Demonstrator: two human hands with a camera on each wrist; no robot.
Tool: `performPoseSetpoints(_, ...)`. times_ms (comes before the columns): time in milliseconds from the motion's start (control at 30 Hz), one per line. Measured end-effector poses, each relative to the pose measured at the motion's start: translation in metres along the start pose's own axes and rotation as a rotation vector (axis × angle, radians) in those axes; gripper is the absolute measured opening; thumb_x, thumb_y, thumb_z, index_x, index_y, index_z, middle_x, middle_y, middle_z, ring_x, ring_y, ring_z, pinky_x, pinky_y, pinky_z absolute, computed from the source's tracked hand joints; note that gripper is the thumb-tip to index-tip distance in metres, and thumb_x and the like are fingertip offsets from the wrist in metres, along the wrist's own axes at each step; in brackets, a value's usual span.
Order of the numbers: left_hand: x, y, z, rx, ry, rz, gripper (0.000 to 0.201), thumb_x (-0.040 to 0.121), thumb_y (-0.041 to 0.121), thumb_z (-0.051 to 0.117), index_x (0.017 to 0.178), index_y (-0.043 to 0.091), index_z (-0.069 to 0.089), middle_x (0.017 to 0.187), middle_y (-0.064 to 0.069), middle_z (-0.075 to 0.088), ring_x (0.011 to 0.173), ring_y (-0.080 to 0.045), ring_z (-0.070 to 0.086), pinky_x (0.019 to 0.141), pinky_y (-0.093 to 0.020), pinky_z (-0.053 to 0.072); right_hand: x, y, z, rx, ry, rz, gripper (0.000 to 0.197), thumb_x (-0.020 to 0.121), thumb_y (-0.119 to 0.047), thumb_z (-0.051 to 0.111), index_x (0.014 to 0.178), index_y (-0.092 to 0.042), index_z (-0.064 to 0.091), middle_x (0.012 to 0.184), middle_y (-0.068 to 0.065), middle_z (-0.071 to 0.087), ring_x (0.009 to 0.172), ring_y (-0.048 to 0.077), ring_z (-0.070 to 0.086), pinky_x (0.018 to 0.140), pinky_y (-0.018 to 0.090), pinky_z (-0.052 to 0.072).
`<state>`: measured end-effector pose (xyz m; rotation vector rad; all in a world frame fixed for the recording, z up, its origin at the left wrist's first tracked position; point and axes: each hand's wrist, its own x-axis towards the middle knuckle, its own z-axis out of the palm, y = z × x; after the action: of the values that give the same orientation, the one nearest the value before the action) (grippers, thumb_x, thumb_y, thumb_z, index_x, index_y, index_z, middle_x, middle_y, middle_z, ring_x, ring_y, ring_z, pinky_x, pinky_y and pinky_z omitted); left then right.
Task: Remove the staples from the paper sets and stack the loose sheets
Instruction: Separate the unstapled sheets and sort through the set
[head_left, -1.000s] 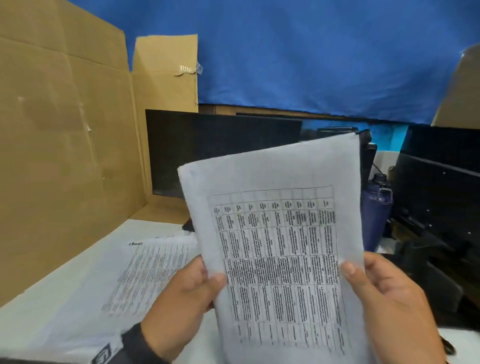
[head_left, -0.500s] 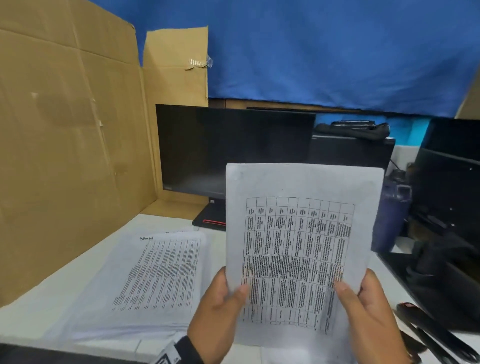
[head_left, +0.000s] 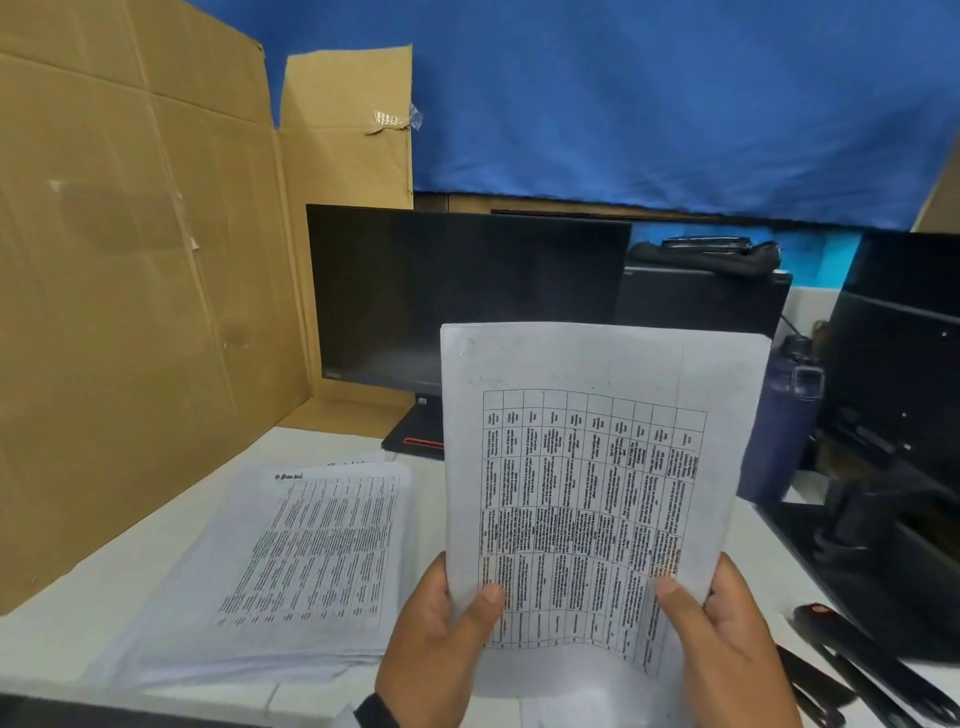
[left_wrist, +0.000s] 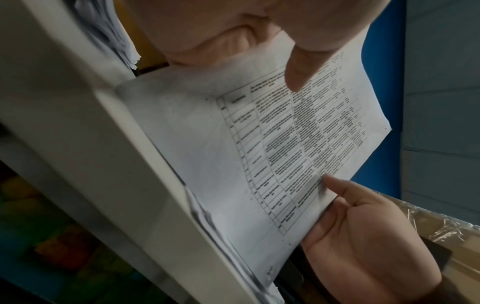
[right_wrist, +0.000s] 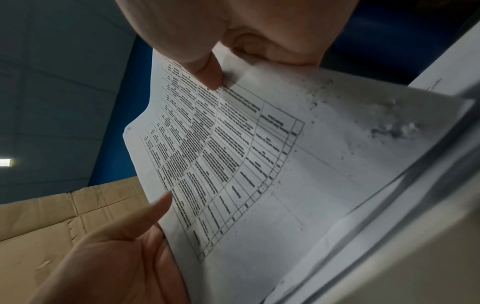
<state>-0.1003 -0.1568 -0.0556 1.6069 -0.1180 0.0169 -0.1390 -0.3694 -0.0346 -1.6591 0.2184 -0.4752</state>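
Head view shows the paper set (head_left: 597, 493) held upright at lower centre of the frame, printed table facing the person, probably so the top edge can be checked for a staple; none is plainly visible, though the top left corner looks marked. The left hand (head_left: 441, 634) pinches the lower left edge, thumb on the front, and the right hand (head_left: 722, 639) pinches the lower right edge the same way, which bows the sheets slightly. To the left, the stack of loose sheets (head_left: 306, 561) lies flat on the white surface (head_left: 67, 639), near enough for the held sheets to be laid on it. A dark monitor (head_left: 457, 296) stands behind, a cardboard panel (head_left: 130, 312) at left, black tools (head_left: 857, 670) at lower right.
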Motion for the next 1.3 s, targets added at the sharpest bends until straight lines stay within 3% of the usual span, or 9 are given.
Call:
performPoseSetpoints(233, -0.005, 0.013, 0.000, 0.072, 0.098, 0.012, 0.016, 0.100, 0.029, 0.060, 0.103, 0.030, 0.076, 0.094, 0.016, 0.080, 0.091, -0.002, 0.074, 0.096, -0.040, 0.056, -0.002, -0.010, -0.005, -0.056, -0.013, -0.088, 0.027, 0.097, -0.012, 0.059, 0.107, -0.036, 0.066, 0.100, -0.025, 0.074, 0.094, -0.007, 0.068, 0.083, 0.026, 0.051)
performPoseSetpoints(333, -0.007, 0.029, -0.012, 0.126, 0.118, -0.027, 0.016, 0.099, 0.035, 0.059, 0.097, 0.033, 0.075, 0.087, 0.014, 0.079, 0.091, -0.012, 0.074, 0.093, -0.049, 0.058, 0.001, -0.025, -0.016, -0.089, -0.107, -0.100, 0.014, 0.097, -0.012, 0.060, 0.103, -0.022, 0.069, 0.097, -0.015, 0.077, 0.090, 0.000, 0.072, 0.075, 0.019, 0.054)
performPoseSetpoints(467, -0.004, 0.045, -0.043, 0.262, 0.060, -0.127, 0.016, 0.100, 0.033, 0.060, 0.096, 0.030, 0.074, 0.087, 0.001, 0.081, 0.086, -0.025, 0.078, 0.082, -0.052, 0.061, 0.027, -0.025, -0.066, -0.240, 0.150, -0.201, 0.016, 0.100, -0.021, 0.056, 0.087, -0.018, 0.065, 0.084, -0.003, 0.072, 0.082, 0.012, 0.068, 0.075, 0.030, 0.054)
performPoseSetpoints(567, 0.002, 0.043, -0.070, 0.423, 0.012, -0.166, 0.013, 0.099, 0.028, 0.064, 0.092, 0.022, 0.073, 0.072, -0.006, 0.077, 0.069, -0.024, 0.073, 0.069, -0.038, 0.056, 0.052, -0.006, -0.119, -0.750, 0.313, -0.059, 0.014, 0.097, -0.037, 0.055, 0.088, -0.027, 0.060, 0.087, -0.003, 0.067, 0.085, 0.024, 0.063, 0.079, 0.040, 0.052)
performPoseSetpoints(700, 0.004, 0.035, -0.082, 0.634, -0.066, -0.126, 0.016, 0.098, 0.033, 0.065, 0.087, 0.021, 0.069, 0.071, -0.017, 0.069, 0.063, -0.020, 0.060, 0.059, -0.031, 0.047, 0.068, 0.034, -0.162, -1.319, 0.059, 0.494, 0.046, 0.083, -0.070, 0.049, 0.100, -0.028, 0.059, 0.101, 0.003, 0.062, 0.099, 0.029, 0.061, 0.091, 0.043, 0.049)
performPoseSetpoints(800, 0.003, 0.030, -0.073, 0.687, -0.120, -0.103, 0.013, 0.098, 0.034, 0.064, 0.090, 0.026, 0.069, 0.073, -0.014, 0.070, 0.063, -0.016, 0.060, 0.061, -0.031, 0.047, 0.067, 0.049, -0.166, -1.198, 0.008, 0.600, 0.049, 0.087, -0.062, 0.056, 0.108, -0.019, 0.064, 0.102, 0.007, 0.067, 0.098, 0.029, 0.063, 0.095, 0.041, 0.049)
performPoseSetpoints(933, 0.000, 0.026, -0.064, 0.715, -0.151, -0.084, 0.010, 0.099, 0.036, 0.063, 0.091, 0.036, 0.068, 0.078, -0.010, 0.073, 0.068, -0.014, 0.066, 0.064, -0.029, 0.050, 0.062, 0.032, -0.162, -0.845, 0.199, 0.463, 0.033, 0.095, -0.042, 0.061, 0.106, -0.011, 0.061, 0.094, 0.011, 0.066, 0.091, 0.031, 0.061, 0.094, 0.047, 0.049)
performPoseSetpoints(1167, -0.007, 0.029, -0.049, 0.783, -0.189, -0.017, 0.009, 0.099, 0.043, 0.060, 0.095, 0.048, 0.066, 0.092, 0.010, 0.075, 0.090, 0.000, 0.066, 0.076, -0.011, 0.044, 0.035, -0.046, -0.107, 0.289, 0.285, 0.173, 0.025, 0.087, -0.004, 0.071, 0.109, -0.012, 0.062, 0.096, 0.013, 0.075, 0.088, 0.028, 0.074, 0.080, 0.049, 0.060)
performPoseSetpoints(1300, -0.018, 0.037, -0.036, 0.896, -0.265, 0.093, 0.010, 0.098, 0.049, 0.059, 0.106, 0.054, 0.064, 0.102, 0.028, 0.065, 0.087, 0.017, 0.046, 0.069, 0.009, 0.028, 0.026, -0.049, -0.072, 0.348, 0.384, 0.085, 0.024, 0.091, -0.040, 0.069, 0.102, -0.018, 0.068, 0.096, 0.012, 0.070, 0.091, 0.027, 0.070, 0.081, 0.053, 0.061)
